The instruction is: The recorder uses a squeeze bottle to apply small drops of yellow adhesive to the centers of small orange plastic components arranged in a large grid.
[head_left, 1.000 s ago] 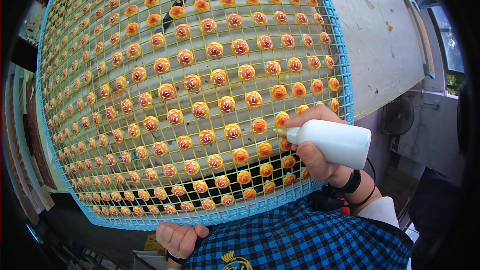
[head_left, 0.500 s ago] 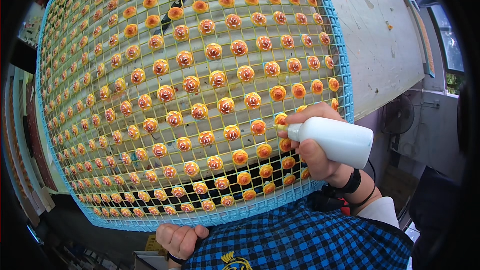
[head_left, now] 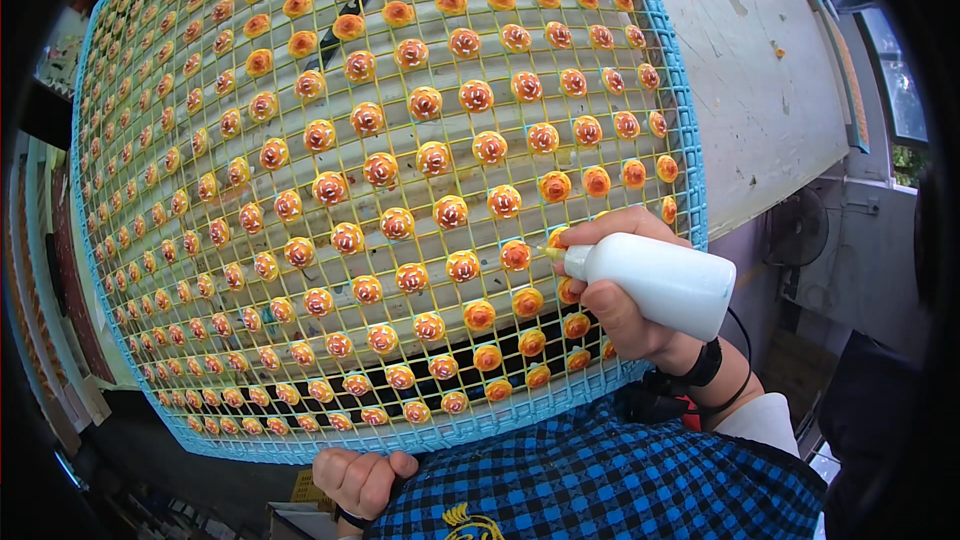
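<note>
My right hand [head_left: 625, 322] is wrapped round a white squeeze bottle [head_left: 665, 285], held tilted with its narrow yellowish nozzle pointing left. The nozzle tip is close to a small orange dome-shaped piece [head_left: 515, 256] without white marks; whether they touch I cannot tell. Rows of such pieces sit on a yellow mesh rack with a blue wrapped rim [head_left: 690, 145]. Many of them, such as one domed piece [head_left: 450, 212], carry white dashes. My left hand [head_left: 358, 482] is curled closed at the rack's near rim; what its fingers hold is hidden.
Under the rack lies a pale stained tabletop [head_left: 750, 60], which extends to the right. A dark fan [head_left: 797, 227] stands beyond it at the right. Checked blue-and-black cloth [head_left: 560, 470] covers my front, close to the near rim. A yellow crate [head_left: 308, 486] is low down.
My right hand and the bottle have shifted slightly left, bringing the nozzle nearer the unmarked orange piece. The left hand stays in place.
</note>
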Demonstrator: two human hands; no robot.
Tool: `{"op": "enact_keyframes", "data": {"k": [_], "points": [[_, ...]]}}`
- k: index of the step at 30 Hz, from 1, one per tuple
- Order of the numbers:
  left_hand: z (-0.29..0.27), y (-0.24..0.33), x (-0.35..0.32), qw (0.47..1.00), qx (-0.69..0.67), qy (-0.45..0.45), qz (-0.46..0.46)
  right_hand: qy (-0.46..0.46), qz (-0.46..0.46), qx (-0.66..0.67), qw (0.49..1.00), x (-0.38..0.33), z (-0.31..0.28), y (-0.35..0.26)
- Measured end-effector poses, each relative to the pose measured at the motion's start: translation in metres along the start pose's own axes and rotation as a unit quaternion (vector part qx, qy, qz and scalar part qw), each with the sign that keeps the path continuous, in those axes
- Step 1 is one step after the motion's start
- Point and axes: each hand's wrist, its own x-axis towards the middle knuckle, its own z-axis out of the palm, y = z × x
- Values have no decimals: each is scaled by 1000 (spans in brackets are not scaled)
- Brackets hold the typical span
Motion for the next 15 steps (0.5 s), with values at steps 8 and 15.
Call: {"op": "enact_keyframes", "data": {"k": [8,15], "points": [[2,1,1,1000,2,9,0,6,-10,13,1000,-1,-1,2],[3,2,-1,1000,6,19,-13,-5,-9,34,999,2,2,0]]}}
